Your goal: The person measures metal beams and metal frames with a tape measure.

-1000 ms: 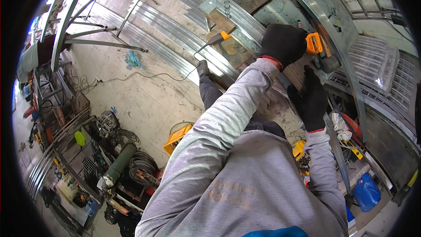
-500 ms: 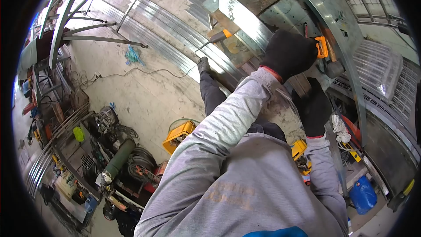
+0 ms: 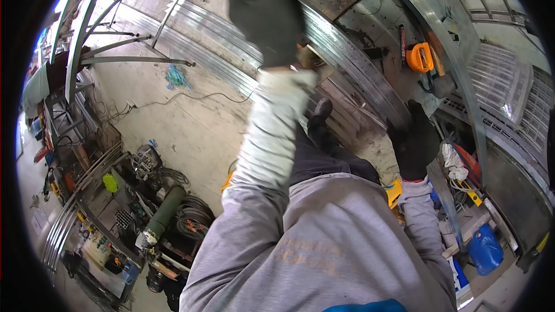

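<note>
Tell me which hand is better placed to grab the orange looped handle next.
Probably the right: the black-gloved right hand is much nearer the orange looped handle, though at the end of a long, shiny metal strip. The black-gloved left hand is stretched out farther away.

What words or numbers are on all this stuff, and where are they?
I can't read any words, numbers or signs here.
Grey shirt: faded print on the front, too worn and blurred to read.
Red stick: pale marks, too small to tell if they are letters.
</note>
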